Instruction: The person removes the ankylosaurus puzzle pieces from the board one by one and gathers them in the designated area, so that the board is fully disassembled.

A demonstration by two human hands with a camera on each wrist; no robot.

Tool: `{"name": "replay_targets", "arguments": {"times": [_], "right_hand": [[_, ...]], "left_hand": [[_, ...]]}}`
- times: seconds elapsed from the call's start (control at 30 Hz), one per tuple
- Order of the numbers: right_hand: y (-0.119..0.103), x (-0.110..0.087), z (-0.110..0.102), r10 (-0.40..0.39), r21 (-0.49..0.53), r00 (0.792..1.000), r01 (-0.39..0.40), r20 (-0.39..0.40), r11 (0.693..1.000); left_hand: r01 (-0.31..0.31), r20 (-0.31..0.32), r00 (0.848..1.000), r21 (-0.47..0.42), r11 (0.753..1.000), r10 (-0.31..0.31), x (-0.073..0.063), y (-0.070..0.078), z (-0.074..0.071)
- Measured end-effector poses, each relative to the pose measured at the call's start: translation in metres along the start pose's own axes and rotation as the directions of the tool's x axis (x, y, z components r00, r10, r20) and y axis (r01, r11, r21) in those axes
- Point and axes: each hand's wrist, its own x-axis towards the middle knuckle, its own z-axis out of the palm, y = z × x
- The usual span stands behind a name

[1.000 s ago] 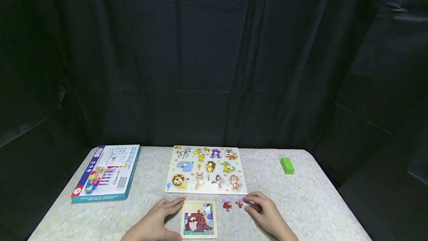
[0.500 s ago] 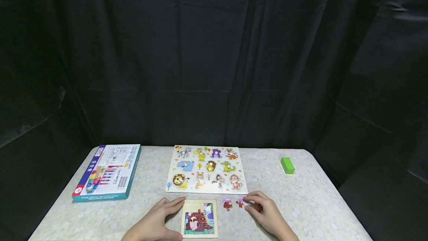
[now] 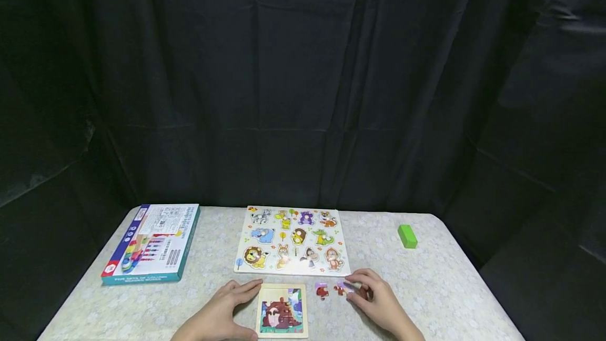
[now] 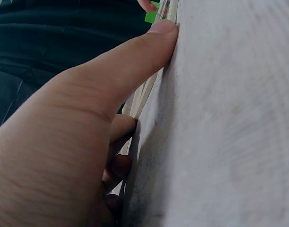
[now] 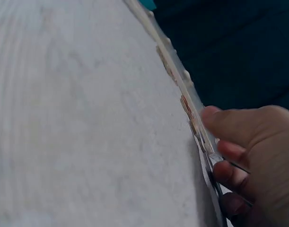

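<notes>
Tipped up since the earlier frame is the piece (image 3: 352,285) our right hand (image 3: 379,303) pinches between thumb and fingers. Left of it, past two loose pieces (image 3: 322,291), lies the tray (image 3: 305,310); our left hand (image 3: 219,310), fingers spread, touches its left edge.

This place is looking like a screened-off tabletop booth: creased black cloth (image 3: 289,93) is hanging behind a pale, flower-patterned table (image 3: 454,293) and closing in both its sides. A printed box (image 3: 151,243), an animal puzzle board (image 3: 297,266), a green block (image 3: 407,236) and a small framed jigsaw (image 3: 305,313) are lying on the table, and the cloth is hiding whatever kind of room is standing beyond it.
</notes>
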Motion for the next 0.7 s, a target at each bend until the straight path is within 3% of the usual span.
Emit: {"name": "replay_targets", "arguments": {"times": [0.23,0.37,0.6,0.7], "right_hand": [[-0.015,0.012,-0.005,-0.028,0.041,1.0,0.029,-0.014,0.999],[-0.027,0.023,-0.004,0.004,0.065,0.998,-0.008,0.056,0.998],[-0.053,0.043,0.015,-0.049,0.111,0.989,0.034,0.14,0.993],[-0.062,0.048,0.025,-0.037,0.134,0.979,0.01,0.202,0.991]], "left_hand": [[0.013,0.01,1.0,-0.012,1.0,-0.012,0.001,0.001,0.0],[0.01,0.004,1.0,-0.012,1.0,-0.01,0.0,0.002,-0.001],[-0.003,-0.009,1.0,0.01,1.0,0.004,0.0,0.001,-0.002],[-0.003,-0.003,1.0,0.005,1.0,0.003,0.0,0.001,-0.001]]}}
